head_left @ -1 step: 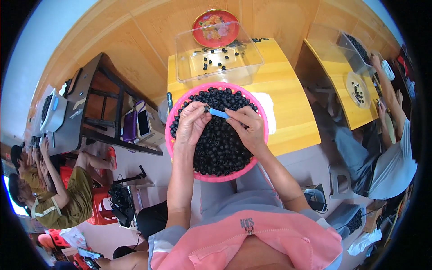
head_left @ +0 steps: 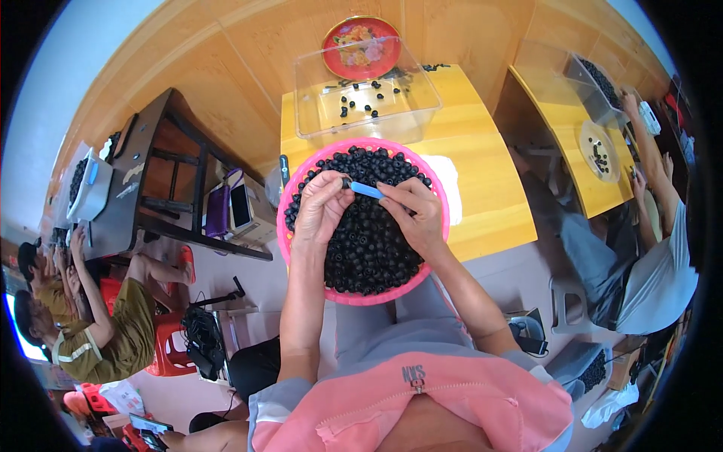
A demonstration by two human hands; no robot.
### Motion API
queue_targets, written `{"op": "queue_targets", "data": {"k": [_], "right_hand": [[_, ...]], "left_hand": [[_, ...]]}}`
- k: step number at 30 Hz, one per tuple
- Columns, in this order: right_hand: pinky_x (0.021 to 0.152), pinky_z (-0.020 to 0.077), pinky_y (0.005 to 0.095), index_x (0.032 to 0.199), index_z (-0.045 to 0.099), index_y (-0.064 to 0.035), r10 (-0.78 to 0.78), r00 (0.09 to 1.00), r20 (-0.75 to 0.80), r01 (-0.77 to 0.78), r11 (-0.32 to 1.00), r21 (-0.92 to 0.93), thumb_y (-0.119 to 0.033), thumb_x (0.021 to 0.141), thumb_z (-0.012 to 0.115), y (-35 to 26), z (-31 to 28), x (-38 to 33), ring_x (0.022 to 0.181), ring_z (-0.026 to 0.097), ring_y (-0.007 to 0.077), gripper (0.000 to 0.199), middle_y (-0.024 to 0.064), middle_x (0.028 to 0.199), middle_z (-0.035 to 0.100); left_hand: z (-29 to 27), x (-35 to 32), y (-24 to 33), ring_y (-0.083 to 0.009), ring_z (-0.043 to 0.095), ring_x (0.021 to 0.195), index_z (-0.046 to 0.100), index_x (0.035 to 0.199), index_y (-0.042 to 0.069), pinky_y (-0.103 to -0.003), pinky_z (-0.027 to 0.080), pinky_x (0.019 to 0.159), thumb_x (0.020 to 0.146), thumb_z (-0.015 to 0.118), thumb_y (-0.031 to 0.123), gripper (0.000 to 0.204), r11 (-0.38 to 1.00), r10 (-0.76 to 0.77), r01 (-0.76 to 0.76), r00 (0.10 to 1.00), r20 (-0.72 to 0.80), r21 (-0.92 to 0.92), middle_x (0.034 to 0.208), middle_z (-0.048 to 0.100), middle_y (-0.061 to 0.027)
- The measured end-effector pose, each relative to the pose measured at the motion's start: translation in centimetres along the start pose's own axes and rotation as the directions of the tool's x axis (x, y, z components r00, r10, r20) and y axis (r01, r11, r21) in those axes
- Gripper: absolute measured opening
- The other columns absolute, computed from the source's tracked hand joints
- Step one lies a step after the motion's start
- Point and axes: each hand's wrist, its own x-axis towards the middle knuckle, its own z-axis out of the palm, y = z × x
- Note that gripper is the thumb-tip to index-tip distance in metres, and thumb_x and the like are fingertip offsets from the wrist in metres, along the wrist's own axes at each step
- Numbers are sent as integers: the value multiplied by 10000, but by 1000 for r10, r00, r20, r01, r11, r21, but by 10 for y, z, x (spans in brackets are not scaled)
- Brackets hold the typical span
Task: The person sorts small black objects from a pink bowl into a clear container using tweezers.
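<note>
My left hand point(head_left: 323, 206) pinches a small black ring-shaped part point(head_left: 346, 183) between thumb and fingertips. In my right hand point(head_left: 413, 215) is a slim blue-handled tool point(head_left: 367, 190), its left end meeting the black part; the tip is too small to make out. Both hands are above a round pink basket point(head_left: 370, 298) on my lap, heaped with similar small black parts point(head_left: 369, 256).
Ahead, a yellow wooden table point(head_left: 493, 196) bears a clear plastic bin point(head_left: 418, 113) with several black parts and a red floral tray point(head_left: 331, 56) behind. Co-workers sit at a dark table point(head_left: 124, 192) on the left and another yellow table point(head_left: 595, 197) on the right.
</note>
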Motion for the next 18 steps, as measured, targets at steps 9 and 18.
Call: {"op": "queue_targets", "data": {"k": [9, 18], "right_hand": [[524, 422, 265, 993, 694, -31, 7, 997, -73, -11, 999, -49, 15, 745, 705, 2, -1, 2, 621, 542, 153, 252, 67, 719, 574], [610, 413, 243, 1005, 684, -3, 119, 987, -105, -116, 993, 35, 36, 792, 652, 2, -1, 1, 683, 529, 132, 218, 50, 731, 576]], "left_hand": [[3, -2, -1, -150, 629, 774, 608, 1019, 37, -271, 528, 714, 881, 590, 69, 142, 999, 44, -44, 999, 3, -11, 891, 649, -62], [2, 1, -2, -146, 615, 850, 568, 1103, 42, -288, 513, 807, 914, 560, 110, 201, 999, 6, -6, 1000, 1, -53, 991, 613, -59]]}}
